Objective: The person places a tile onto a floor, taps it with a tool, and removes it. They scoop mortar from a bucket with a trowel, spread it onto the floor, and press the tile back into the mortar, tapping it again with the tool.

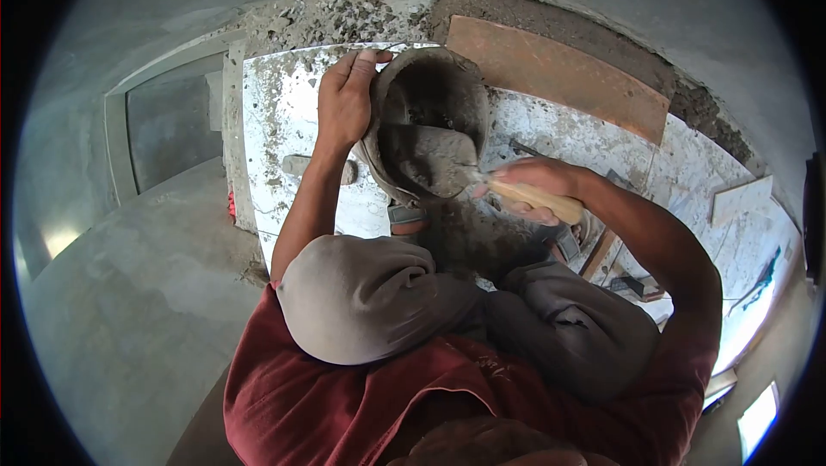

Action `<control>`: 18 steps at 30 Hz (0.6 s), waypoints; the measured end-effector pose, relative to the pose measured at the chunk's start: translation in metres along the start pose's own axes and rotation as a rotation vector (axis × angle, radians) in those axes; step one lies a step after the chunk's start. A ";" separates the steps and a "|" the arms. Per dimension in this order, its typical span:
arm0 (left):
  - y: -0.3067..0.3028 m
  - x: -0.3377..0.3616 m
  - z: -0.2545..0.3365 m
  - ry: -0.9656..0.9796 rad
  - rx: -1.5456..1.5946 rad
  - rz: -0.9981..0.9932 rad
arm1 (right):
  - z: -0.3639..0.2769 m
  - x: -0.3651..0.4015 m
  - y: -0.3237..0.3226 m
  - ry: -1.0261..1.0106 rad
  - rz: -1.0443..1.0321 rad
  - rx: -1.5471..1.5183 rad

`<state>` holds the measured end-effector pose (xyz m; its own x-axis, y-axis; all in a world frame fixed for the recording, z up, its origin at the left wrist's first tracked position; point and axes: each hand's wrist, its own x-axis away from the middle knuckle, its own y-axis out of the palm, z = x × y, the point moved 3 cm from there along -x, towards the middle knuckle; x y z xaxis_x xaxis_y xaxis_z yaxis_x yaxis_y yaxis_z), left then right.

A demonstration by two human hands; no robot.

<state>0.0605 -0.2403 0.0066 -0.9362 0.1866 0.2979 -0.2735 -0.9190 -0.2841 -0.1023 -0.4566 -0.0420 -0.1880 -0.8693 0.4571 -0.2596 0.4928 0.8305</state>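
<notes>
A mortar-crusted bucket (372, 156) is tipped so that its mouth faces me, between my knees and the wall. My left hand (348, 92) grips its rim at the upper left. In my right hand (538, 186) is the wooden handle of a trowel (443, 152), fingers wrapped around it. The trowel's blade lies inside the bucket's mouth, coated in wet grey mortar. Dark residue lines the bucket's inside; its far bottom is in shadow.
A brown tile strip (559, 70) lies along the wall at the back right. Rubble (344, 18) lines the wall's foot. A grey block-like piece (318, 167) rests on the splattered white floor (267, 122) at left. A white tile piece (742, 199) is at far right.
</notes>
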 end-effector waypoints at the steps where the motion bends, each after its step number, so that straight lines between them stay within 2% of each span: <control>1: -0.003 -0.001 0.001 0.003 -0.006 0.014 | 0.002 0.011 0.003 -0.036 0.024 -0.038; 3: -0.008 -0.007 0.003 0.007 -0.091 0.045 | 0.010 0.034 0.001 -0.088 0.091 -0.081; 4: -0.012 -0.011 0.003 0.208 -0.269 0.019 | 0.016 0.042 0.003 -0.103 0.121 -0.088; 5: -0.014 -0.013 -0.002 0.314 -0.376 0.041 | 0.026 0.055 0.002 -0.149 0.151 -0.124; 6: -0.017 -0.016 -0.007 0.552 -0.765 0.041 | 0.040 0.070 0.001 -0.205 0.201 -0.171; 7: -0.019 -0.017 -0.007 0.500 -0.789 -0.001 | 0.060 0.077 -0.002 -0.242 0.209 -0.248; 8: -0.025 -0.024 -0.022 0.543 -0.837 0.030 | 0.078 0.083 -0.002 -0.320 0.241 -0.323; 9: -0.026 -0.029 -0.026 0.511 -0.743 0.017 | 0.093 0.089 -0.001 -0.429 0.258 -0.390; 10: -0.022 -0.027 -0.015 0.391 -0.703 -0.013 | 0.113 0.088 -0.005 -0.520 0.263 -0.480; 12: -0.020 -0.030 -0.012 0.104 -0.334 0.001 | 0.143 0.088 -0.012 -0.793 0.372 -0.536; 13: -0.018 -0.030 -0.011 0.064 -0.238 0.022 | 0.151 0.092 -0.013 -0.816 0.397 -0.537; 14: -0.018 -0.028 -0.009 0.020 -0.153 0.051 | 0.158 0.098 -0.016 -0.926 0.485 -0.601; 15: -0.018 -0.028 -0.008 0.031 -0.154 0.035 | 0.163 0.102 -0.021 -1.034 0.568 -0.668; 16: -0.018 -0.028 -0.009 0.011 -0.128 0.050 | 0.168 0.106 -0.030 -1.050 0.573 -0.667; 18: -0.018 -0.026 -0.010 0.002 -0.097 0.059 | 0.184 0.133 -0.057 -1.271 0.788 -0.819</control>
<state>0.0876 -0.2257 -0.0049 -0.9518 0.1334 0.2763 -0.2375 -0.8905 -0.3881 -0.2864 -0.5934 -0.0875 -0.7096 0.3334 0.6208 0.7019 0.2574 0.6641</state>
